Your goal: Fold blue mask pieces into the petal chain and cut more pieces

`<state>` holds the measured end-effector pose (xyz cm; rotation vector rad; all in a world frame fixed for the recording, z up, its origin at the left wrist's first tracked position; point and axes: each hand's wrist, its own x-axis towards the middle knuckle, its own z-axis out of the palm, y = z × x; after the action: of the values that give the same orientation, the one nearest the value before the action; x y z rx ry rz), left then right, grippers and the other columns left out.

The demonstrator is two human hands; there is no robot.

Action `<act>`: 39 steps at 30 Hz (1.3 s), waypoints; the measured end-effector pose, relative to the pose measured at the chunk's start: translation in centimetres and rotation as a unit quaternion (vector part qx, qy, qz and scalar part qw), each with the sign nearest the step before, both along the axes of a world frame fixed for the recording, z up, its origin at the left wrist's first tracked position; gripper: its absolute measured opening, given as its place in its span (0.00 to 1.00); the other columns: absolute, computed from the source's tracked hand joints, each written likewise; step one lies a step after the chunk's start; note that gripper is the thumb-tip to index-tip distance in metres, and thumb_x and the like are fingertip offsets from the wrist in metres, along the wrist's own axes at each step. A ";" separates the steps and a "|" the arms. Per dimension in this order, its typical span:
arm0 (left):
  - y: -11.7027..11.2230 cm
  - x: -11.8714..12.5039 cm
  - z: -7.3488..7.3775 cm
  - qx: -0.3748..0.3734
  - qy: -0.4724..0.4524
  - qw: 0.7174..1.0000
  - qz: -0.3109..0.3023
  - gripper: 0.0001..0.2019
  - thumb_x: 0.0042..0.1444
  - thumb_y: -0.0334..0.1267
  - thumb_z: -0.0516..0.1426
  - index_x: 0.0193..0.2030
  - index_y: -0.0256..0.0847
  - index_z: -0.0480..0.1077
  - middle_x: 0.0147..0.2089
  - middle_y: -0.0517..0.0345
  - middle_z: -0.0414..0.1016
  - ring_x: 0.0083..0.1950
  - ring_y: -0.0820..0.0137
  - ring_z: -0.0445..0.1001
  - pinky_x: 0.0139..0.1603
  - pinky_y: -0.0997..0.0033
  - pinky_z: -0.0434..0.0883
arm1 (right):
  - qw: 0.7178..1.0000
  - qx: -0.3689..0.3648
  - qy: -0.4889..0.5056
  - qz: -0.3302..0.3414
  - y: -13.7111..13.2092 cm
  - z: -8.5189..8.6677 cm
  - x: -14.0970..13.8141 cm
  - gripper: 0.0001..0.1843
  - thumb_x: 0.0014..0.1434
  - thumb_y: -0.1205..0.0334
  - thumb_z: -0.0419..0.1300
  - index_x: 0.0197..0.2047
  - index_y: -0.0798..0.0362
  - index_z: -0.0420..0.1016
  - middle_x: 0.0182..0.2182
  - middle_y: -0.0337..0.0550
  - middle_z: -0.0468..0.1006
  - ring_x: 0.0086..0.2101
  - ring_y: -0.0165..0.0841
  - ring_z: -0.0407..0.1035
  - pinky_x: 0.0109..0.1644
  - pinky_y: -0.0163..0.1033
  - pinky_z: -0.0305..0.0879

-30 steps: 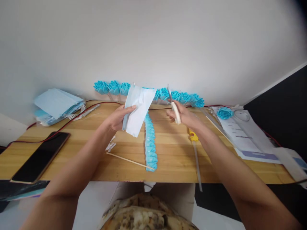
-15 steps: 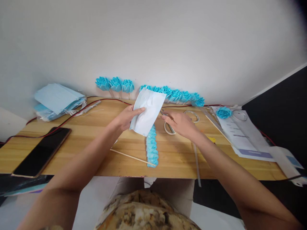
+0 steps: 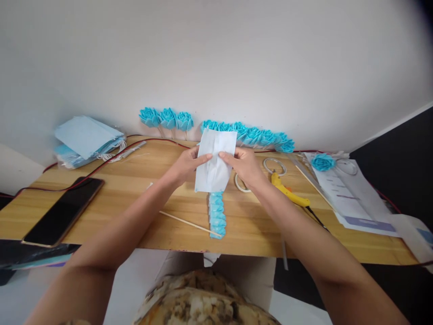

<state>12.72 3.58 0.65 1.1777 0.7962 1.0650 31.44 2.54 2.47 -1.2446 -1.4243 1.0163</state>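
Note:
Both my hands hold one pale face mask (image 3: pixel 216 174), spread flat above the table with its whitish side up and no ear loops showing. My left hand (image 3: pixel 189 163) pinches the left edge, thumb on top. The right edge is pinched the same way by my right hand (image 3: pixel 245 164). Fingers behind the mask are hidden. Below it, a row of overlapping folded blue pieces (image 3: pixel 217 214) runs toward me, a thin wooden stick (image 3: pixel 186 221) touching its near end. White-handled scissors (image 3: pixel 241 184) lie partly hidden under my right hand.
A yellow glue gun (image 3: pixel 291 192) lies by my right forearm. Blue flowers (image 3: pixel 168 118) on sticks lean along the wall. Stacked masks (image 3: pixel 89 137) and a phone (image 3: pixel 62 212) are at left; printed paper (image 3: pixel 358 198) with a blue flower (image 3: pixel 323 162) is at right.
My right hand has left the scissors on the table and taken the mask's right edge. The mask has turned more upright and square to me. The glue gun has come into fuller view.

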 end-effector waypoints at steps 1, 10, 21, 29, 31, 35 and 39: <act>0.1 -0.1 -0.1 -0.002 -0.001 1.000 0.006 0.24 0.42 0.48 0.72 0.42 0.36 0.77 0.41 0.53 0.81 0.39 0.65 0.76 0.41 0.68 0.71 | 1.000 0.001 0.006 0.005 -0.1 0.2 0.1 0.20 0.46 0.45 0.68 0.28 0.54 0.76 0.25 0.39 0.75 0.26 0.31 0.66 0.30 0.37 0.64; 0.6 -0.3 -0.6 0.012 -0.001 0.998 0.069 0.19 0.42 0.45 0.71 0.37 0.35 0.77 0.37 0.53 0.81 0.38 0.65 0.76 0.42 0.66 0.71 | 0.997 -0.021 0.003 0.069 -0.5 0.0 2.5 0.20 0.49 0.43 0.69 0.35 0.52 0.80 0.25 0.38 0.76 0.27 0.30 0.69 0.30 0.35 0.68; 0.4 0.1 -0.9 -0.032 -0.049 0.998 0.027 0.25 0.43 0.53 0.70 0.41 0.35 0.77 0.38 0.51 0.82 0.39 0.62 0.79 0.42 0.66 0.73 | 0.999 -0.007 -0.017 0.036 -0.9 -0.2 2.6 0.14 0.50 0.51 0.67 0.32 0.53 0.78 0.20 0.36 0.73 0.23 0.27 0.64 0.28 0.35 0.66; -0.5 0.5 -0.4 -0.073 -0.059 0.995 -0.033 0.27 0.38 0.45 0.74 0.44 0.34 0.77 0.42 0.47 0.82 0.41 0.60 0.80 0.45 0.62 0.75 | 0.997 0.004 -0.027 0.071 -1.2 -0.3 1.2 0.16 0.51 0.47 0.67 0.29 0.53 0.75 0.20 0.36 0.72 0.23 0.28 0.65 0.29 0.36 0.65; -0.5 0.5 -0.4 -0.087 -0.045 0.995 -0.016 0.26 0.36 0.42 0.74 0.43 0.33 0.77 0.41 0.47 0.83 0.39 0.61 0.79 0.44 0.61 0.75 | 0.995 0.008 -0.055 0.088 -1.1 -0.5 1.6 0.17 0.53 0.47 0.65 0.30 0.53 0.75 0.22 0.38 0.75 0.23 0.29 0.67 0.29 0.36 0.65; -0.2 0.4 -0.4 -0.090 -0.035 0.994 0.049 0.27 0.34 0.41 0.74 0.42 0.34 0.76 0.41 0.48 0.83 0.39 0.60 0.79 0.43 0.60 0.76 | 0.971 0.052 -0.225 0.054 -0.6 -0.3 4.4 0.16 0.61 0.51 0.57 0.38 0.54 0.80 0.29 0.43 0.81 0.28 0.32 0.72 0.34 0.37 0.65; 0.2 -0.1 -0.4 -0.064 -0.034 0.993 0.089 0.28 0.35 0.43 0.73 0.44 0.34 0.75 0.43 0.47 0.82 0.42 0.56 0.80 0.44 0.58 0.78 | 0.831 0.064 -0.553 -0.002 -0.6 -0.2 7.0 0.18 0.67 0.55 0.53 0.46 0.53 0.82 0.37 0.50 0.84 0.36 0.41 0.76 0.36 0.40 0.61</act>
<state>12.60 3.80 0.29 0.9705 0.9158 1.1750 38.48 1.98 2.29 -1.8363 -2.2786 0.0751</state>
